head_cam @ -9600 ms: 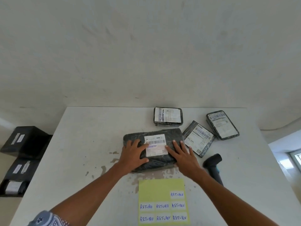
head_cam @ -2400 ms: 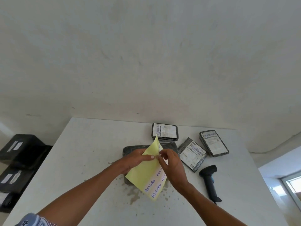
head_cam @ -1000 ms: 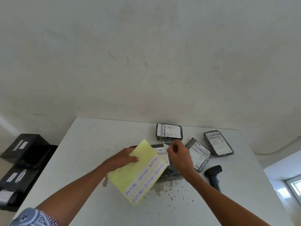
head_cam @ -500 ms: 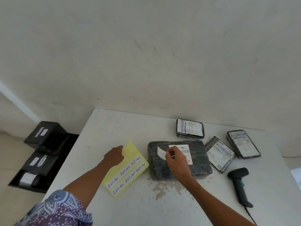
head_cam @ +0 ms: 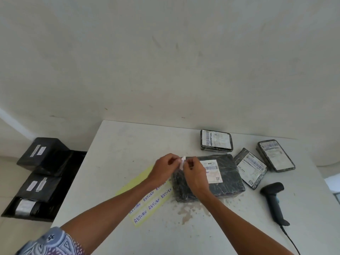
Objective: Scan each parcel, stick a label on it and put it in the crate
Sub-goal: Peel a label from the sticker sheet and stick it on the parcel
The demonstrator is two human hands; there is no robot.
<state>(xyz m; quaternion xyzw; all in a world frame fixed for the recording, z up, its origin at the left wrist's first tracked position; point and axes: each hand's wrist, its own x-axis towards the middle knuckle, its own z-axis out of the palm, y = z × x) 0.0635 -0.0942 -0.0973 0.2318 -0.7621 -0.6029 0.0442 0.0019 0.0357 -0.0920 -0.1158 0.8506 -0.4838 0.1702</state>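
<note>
White table [head_cam: 114, 162] against wall [head_cam: 165, 61], hands [head_cam: 163, 167] pinching label [head_cam: 182, 162].

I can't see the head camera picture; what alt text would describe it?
Both hands pinch a small white label above a large black parcel on a white table. A yellow sheet of RETURN stickers, three smaller parcels and a scanner lie nearby.

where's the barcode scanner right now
The scanner lies on the table at the right, just right of the big parcel and in front of the small parcels.
</note>
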